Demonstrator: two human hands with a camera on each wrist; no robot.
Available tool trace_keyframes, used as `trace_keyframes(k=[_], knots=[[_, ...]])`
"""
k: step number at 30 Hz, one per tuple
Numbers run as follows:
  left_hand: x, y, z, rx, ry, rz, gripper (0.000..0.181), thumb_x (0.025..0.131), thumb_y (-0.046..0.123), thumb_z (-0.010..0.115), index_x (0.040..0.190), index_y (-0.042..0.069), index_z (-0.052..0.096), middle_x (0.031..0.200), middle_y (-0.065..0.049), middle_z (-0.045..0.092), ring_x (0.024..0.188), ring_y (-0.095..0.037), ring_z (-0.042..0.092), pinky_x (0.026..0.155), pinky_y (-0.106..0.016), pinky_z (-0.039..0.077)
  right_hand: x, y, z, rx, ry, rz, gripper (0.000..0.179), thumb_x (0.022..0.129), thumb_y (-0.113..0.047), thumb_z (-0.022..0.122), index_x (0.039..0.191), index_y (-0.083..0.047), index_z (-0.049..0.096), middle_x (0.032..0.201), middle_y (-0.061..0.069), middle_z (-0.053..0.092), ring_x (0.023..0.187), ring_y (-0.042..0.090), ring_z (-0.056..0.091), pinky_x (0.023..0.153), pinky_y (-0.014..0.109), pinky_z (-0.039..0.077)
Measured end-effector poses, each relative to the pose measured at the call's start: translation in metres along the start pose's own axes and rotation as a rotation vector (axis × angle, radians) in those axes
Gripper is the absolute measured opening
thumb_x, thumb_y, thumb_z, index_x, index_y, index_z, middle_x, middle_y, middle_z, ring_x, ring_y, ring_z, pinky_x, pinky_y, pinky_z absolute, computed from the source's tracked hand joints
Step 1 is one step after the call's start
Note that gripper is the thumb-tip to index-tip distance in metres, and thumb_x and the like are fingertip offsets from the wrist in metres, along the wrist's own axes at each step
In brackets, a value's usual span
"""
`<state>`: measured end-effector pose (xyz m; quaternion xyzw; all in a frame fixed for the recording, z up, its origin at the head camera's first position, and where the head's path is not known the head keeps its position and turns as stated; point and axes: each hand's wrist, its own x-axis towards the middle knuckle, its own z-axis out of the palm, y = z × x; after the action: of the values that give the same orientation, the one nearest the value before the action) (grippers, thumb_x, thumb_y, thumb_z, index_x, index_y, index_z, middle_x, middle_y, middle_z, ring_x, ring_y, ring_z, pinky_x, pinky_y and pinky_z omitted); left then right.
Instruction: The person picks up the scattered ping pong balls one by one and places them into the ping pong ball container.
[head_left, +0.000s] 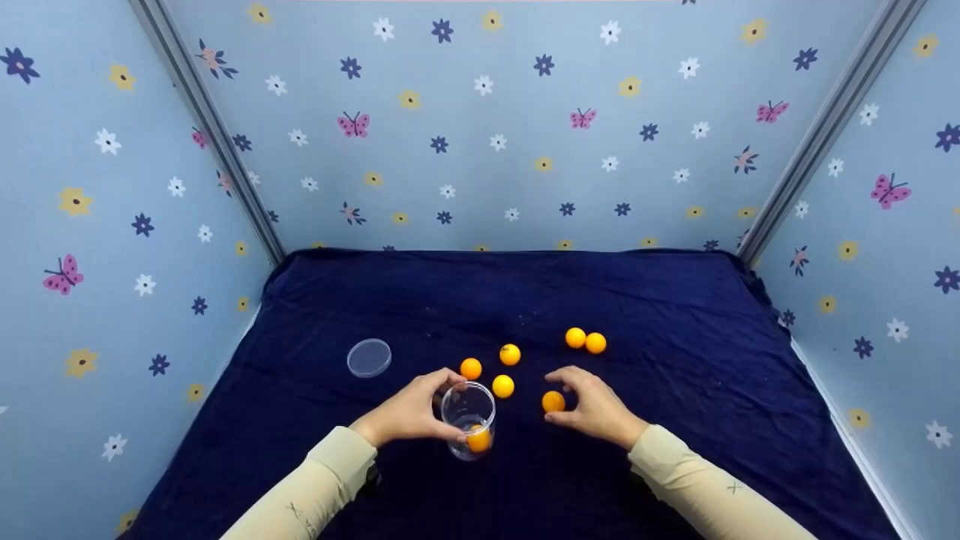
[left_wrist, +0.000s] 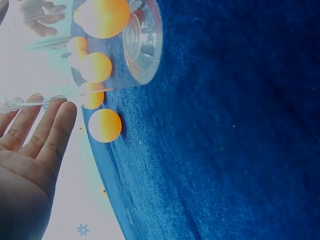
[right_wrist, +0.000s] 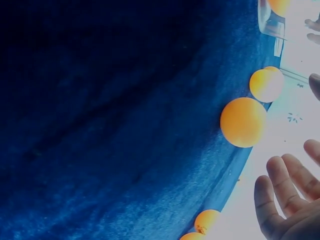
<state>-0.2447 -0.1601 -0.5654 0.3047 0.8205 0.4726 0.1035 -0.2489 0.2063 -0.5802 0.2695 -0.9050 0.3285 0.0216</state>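
Note:
My left hand (head_left: 409, 411) grips a clear plastic jar (head_left: 459, 411), thumb on the near side and fingers on the far side. The jar has no lid on, and an orange ping-pong ball (left_wrist: 106, 17) shows through its wall near the bottom. Thumb and fingers of my right hand (head_left: 600, 409) are spread around another orange ball (head_left: 553, 402) on the cloth. In the right wrist view this ball (right_wrist: 243, 122) appears apart from the fingertips (right_wrist: 274, 165). Between the hands lie three more balls, one beside the jar (head_left: 471, 368) and two slightly right of it (head_left: 503, 386).
A round clear lid (head_left: 369, 358) lies flat on the dark blue cloth (head_left: 420, 300), left of the jar. Two orange balls (head_left: 575, 337) sit side by side farther back on the right. Flower-patterned walls (head_left: 480, 142) enclose the back and sides.

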Motion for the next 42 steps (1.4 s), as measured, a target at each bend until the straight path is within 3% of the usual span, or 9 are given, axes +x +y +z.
trace_keyframes(k=[9,15,23,29,42], knots=[[0.000,0.000,0.000,-0.005,-0.007,-0.003,0.082,0.072,0.029,0.104,0.137,-0.001,0.062,0.137,-0.023,0.071,0.126,-0.040,0.070,0.108,-0.039,0.058,0.001,0.005,0.002,-0.012,-0.050,0.065,0.064,0.083,-0.022,0.096,0.137,-0.001,0.069,0.131,0.016,0.074,0.105,0.033,0.071,0.088,0.048,0.060],[0.001,0.001,0.000,0.022,0.002,-0.001,0.080,0.071,0.030,0.104,0.135,0.004,0.064,0.134,-0.014,0.074,0.123,-0.032,0.072,0.108,-0.039,0.058,0.002,0.009,0.004,-0.001,-0.076,0.086,0.064,0.084,-0.020,0.096,0.138,0.000,0.068,0.131,0.017,0.073,0.103,0.032,0.071,0.088,0.046,0.059],[0.001,0.000,0.000,0.029,0.002,-0.004,0.078,0.071,0.027,0.104,0.134,0.005,0.064,0.134,-0.013,0.074,0.124,-0.036,0.071,0.108,-0.039,0.057,0.003,0.015,0.008,-0.012,-0.077,0.065,0.058,0.084,-0.017,0.094,0.134,0.001,0.070,0.123,0.016,0.074,0.095,0.028,0.070,0.084,0.040,0.058],[0.001,-0.001,0.001,0.018,-0.001,-0.003,0.079,0.072,0.027,0.103,0.136,0.003,0.063,0.136,-0.020,0.072,0.126,-0.039,0.069,0.108,-0.039,0.058,0.005,0.016,0.009,0.000,-0.076,0.047,0.053,0.085,-0.014,0.093,0.131,0.002,0.071,0.117,0.013,0.075,0.092,0.027,0.069,0.081,0.035,0.057],[0.001,-0.001,0.000,0.025,0.008,0.005,0.076,0.072,0.025,0.103,0.133,0.004,0.064,0.134,-0.017,0.073,0.122,-0.040,0.070,0.107,-0.041,0.058,0.008,0.017,0.009,0.001,-0.128,0.063,0.043,0.089,-0.008,0.088,0.127,0.001,0.073,0.113,0.012,0.075,0.092,0.025,0.069,0.081,0.035,0.057]])
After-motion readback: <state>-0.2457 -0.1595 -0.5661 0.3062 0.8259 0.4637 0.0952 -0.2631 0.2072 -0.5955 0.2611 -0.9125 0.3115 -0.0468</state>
